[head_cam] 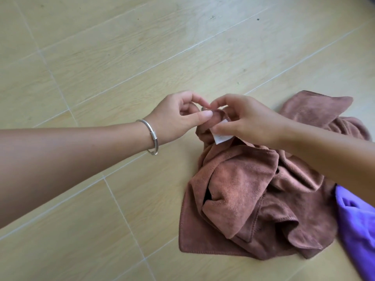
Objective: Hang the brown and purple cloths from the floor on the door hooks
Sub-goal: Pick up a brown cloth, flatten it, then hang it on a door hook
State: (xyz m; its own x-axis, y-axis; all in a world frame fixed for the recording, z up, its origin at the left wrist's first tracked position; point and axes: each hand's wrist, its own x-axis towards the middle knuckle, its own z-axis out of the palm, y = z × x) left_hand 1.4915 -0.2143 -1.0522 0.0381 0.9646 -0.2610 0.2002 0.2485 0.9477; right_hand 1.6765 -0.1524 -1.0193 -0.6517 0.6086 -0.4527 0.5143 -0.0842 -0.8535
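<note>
Pinching a raised corner of the brown cloth (249, 201), both hands are meeting just above its crumpled heap on the floor (101, 57). The left hand (178, 116) is curling thumb and forefinger around the topmost bit of fabric, where a small loop seems to be sitting, though it is too small to tell for sure. The right hand (249, 120) is gripping the same corner from the other side, its fingertips touching the left hand's, its thumb pressing down on the white label (222, 136) sewn to that corner. Below the fingers the brown cloth is hanging slack and spreading out in folds over the floor. The purple cloth (357, 224) is lying on the floor touching the brown cloth's right edge, partly under the right forearm. A silver bangle (151, 134) is sitting on the left wrist.
</note>
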